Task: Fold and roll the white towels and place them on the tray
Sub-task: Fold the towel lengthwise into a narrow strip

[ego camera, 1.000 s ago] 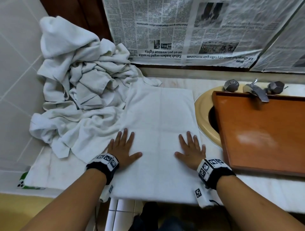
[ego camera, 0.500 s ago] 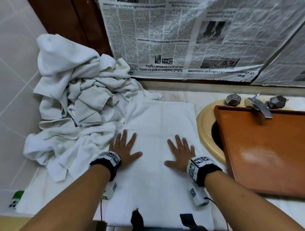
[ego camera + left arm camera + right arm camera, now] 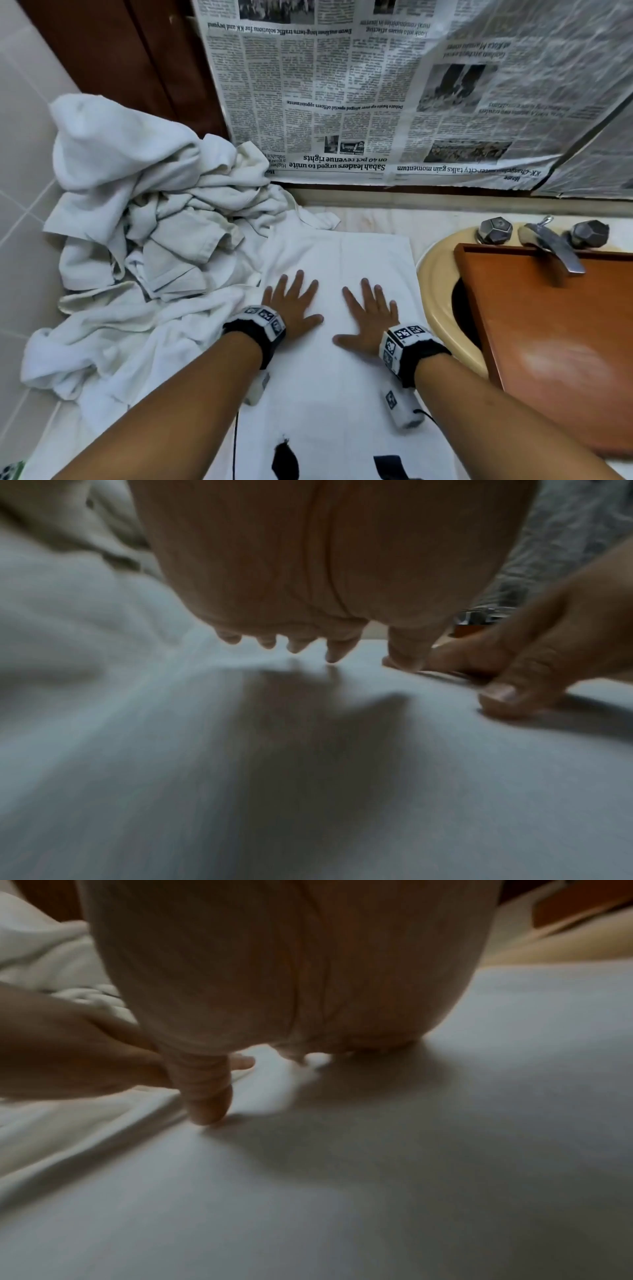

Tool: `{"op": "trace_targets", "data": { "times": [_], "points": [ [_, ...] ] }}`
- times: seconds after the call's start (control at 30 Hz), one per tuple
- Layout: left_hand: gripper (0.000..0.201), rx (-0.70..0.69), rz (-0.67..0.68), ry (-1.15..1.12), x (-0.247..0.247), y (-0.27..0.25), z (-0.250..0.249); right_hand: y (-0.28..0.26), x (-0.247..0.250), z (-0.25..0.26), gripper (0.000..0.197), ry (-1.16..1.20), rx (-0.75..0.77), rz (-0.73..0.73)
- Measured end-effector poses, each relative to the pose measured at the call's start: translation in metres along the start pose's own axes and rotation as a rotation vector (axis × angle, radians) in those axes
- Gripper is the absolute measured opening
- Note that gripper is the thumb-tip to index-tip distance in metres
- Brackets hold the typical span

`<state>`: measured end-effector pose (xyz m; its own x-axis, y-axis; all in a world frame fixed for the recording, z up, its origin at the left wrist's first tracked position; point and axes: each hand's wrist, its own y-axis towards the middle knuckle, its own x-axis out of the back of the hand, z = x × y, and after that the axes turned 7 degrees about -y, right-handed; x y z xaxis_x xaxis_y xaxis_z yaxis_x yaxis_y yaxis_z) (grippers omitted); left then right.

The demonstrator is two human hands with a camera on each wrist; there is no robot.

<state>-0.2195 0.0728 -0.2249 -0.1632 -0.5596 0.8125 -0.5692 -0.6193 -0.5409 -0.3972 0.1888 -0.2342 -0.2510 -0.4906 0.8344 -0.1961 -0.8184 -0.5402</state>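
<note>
My forearms reach in from the near edge, each with a black wristband carrying printed markers; under them the flat towel (image 3: 342,377) lies spread on the counter (image 3: 376,219), its near end running out of view below my arms; my left hand (image 3: 294,305) rests palm down on the towel's left half, its grip spread wide, fingers straight and apart, thumb pointing inward; my right hand (image 3: 370,318) lies palm down just beside it on the right half, its grip likewise spread and flat, holding nothing; the two thumbs point at each other but stay apart; from the left wrist the fingertips (image 3: 334,656) touch the cloth, though the picture is blurred; from the right wrist the thumb (image 3: 209,1104) presses onto the towel too. To the left, a heap of crumpled white towels (image 3: 144,240) sits against the tiled wall and overlaps the flat towel's left edge. To the right, the wooden tray (image 3: 548,325) lies across the yellow sink (image 3: 438,308), with nothing on it; the tap (image 3: 551,246) overhangs its far rim. Farthest off, a newspaper (image 3: 376,102) hangs upside down over the wall behind the counter.
</note>
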Motion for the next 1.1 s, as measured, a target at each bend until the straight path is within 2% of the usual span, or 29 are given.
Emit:
{"op": "trace_targets", "data": {
  "times": [0.1,0.17,0.23,0.33,0.37,0.43,0.5,0.57,0.7,0.8,0.93,1.03,1.1],
  "points": [
    [0.096,0.013,-0.081,-0.040,-0.004,0.005,0.035,0.013,0.008,-0.031,0.105,0.019,-0.075,-0.045],
    [0.099,0.039,-0.109,-0.034,0.001,0.007,0.047,0.023,0.017,-0.044,0.104,0.035,-0.118,-0.024],
    [0.099,0.080,-0.131,-0.024,0.009,0.016,0.042,0.032,0.025,-0.042,0.107,0.032,-0.138,-0.008],
    [0.088,0.066,-0.288,0.029,0.022,0.035,0.013,0.049,0.039,-0.020,0.102,0.060,-0.166,-0.088],
    [0.083,0.025,-0.289,0.038,0.025,0.041,0.006,0.055,0.042,-0.012,0.098,0.073,-0.144,-0.108],
    [0.077,-0.021,-0.202,0.036,0.023,0.051,0.003,0.063,0.042,0.001,0.092,0.083,-0.060,-0.094],
    [0.081,-0.016,-0.154,-0.009,0.017,0.057,0.014,0.068,0.036,0.001,0.094,0.055,-0.009,-0.059],
    [0.087,-0.013,-0.146,-0.051,0.013,0.062,0.026,0.072,0.034,-0.014,0.101,0.018,-0.020,-0.040],
    [0.092,0.004,-0.151,-0.077,0.016,0.066,0.029,0.075,0.045,-0.046,0.104,0.068,-0.152,-0.042],
    [0.087,0.012,-0.145,-0.065,0.020,0.056,0.025,0.062,0.052,-0.044,0.099,0.068,-0.176,-0.070],
    [0.097,-0.053,-0.235,-0.154,0.003,0.013,0.021,0.007,0.032,-0.021,0.093,0.018,-0.023,-0.062],
    [0.108,-0.130,-0.124,-0.113,-0.029,-0.029,0.027,-0.032,-0.011,-0.016,0.097,0.008,0.031,-0.026],
    [0.096,-0.110,-0.093,-0.023,-0.049,-0.047,0.036,-0.043,-0.026,-0.025,0.097,0.034,-0.029,-0.059]
  ]
}}
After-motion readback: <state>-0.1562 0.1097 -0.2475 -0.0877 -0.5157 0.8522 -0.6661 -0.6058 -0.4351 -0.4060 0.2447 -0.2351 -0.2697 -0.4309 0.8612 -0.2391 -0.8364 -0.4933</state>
